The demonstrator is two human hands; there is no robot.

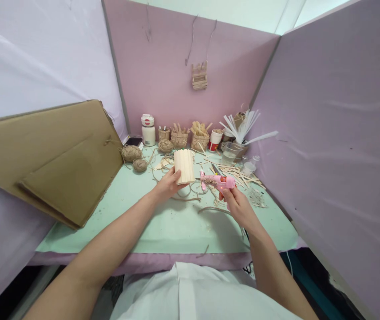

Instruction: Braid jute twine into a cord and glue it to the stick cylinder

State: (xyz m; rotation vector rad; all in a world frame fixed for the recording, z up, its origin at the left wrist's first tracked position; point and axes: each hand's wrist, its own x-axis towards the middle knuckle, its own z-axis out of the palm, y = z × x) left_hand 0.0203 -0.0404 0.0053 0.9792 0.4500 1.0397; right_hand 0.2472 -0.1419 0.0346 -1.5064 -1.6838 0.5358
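Observation:
My left hand [170, 183] is closed around a small cup covered in upright pale craft sticks [184, 166], holding it upright above the table. In my right hand [236, 203] is a pink glue gun [221, 182], its nozzle pointing left near the lower right edge of the cup. Brownish fibres cling to the front of the gun. Behind it lies a slim pink tool [203, 180], possibly a cutter. Jute twine [185, 198] lies in loose loops beneath and around both hands. The inside of the cup is hidden from me.
Twine balls [132, 153] lie by a large cardboard sheet [77, 151] on the left. At the back stand a white jar [148, 133], baskets of sticks [199, 141] and a tub of glue sticks [241, 133]. Loose sticks [239, 173] litter the right side.

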